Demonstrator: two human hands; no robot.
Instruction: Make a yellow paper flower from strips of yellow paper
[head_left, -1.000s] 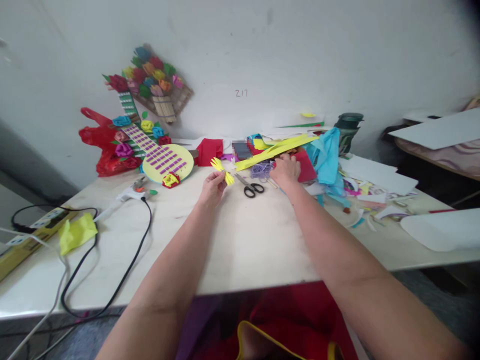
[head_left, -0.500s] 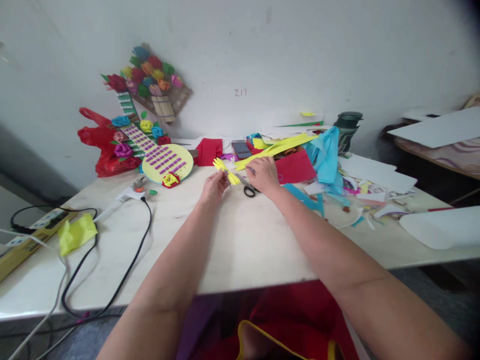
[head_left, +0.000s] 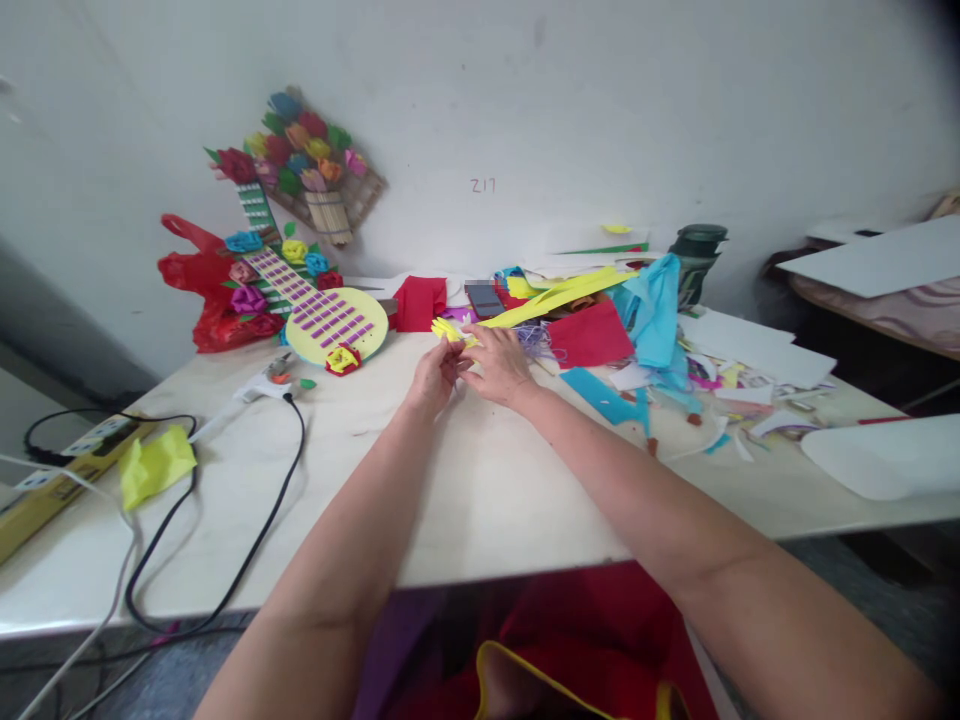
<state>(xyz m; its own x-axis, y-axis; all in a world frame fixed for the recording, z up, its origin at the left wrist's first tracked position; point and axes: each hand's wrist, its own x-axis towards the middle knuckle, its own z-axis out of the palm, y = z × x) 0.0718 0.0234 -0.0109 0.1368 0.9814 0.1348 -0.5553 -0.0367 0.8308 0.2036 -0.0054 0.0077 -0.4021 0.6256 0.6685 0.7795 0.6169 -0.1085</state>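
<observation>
A small bundle of gathered yellow paper strips point(head_left: 444, 328) is pinched in my left hand point(head_left: 433, 378), above the middle of the table. My right hand point(head_left: 499, 365) has its fingers closed at the right side of the bundle and covers part of it. The fingertips of both hands meet there, so the bundle's middle is hidden. Just behind them lie a long yellow paper strip point(head_left: 562, 297) and a tangle of purple thread point(head_left: 534, 340). A red paper sheet point(head_left: 592, 335) lies to the right of my right hand.
A paper-flower guitar craft point(head_left: 337, 325) and red plastic bag point(head_left: 202, 290) stand at left. Cables and a yellow power strip point(head_left: 82, 455) lie front left. Blue crepe paper point(head_left: 651, 310), paper scraps and a dark bottle point(head_left: 699, 260) are at right.
My right hand has moved left, from over the black-handled scissors to the yellow bundle. The scissors no longer show. My left hand has shifted slightly right, still gripping the bundle.
</observation>
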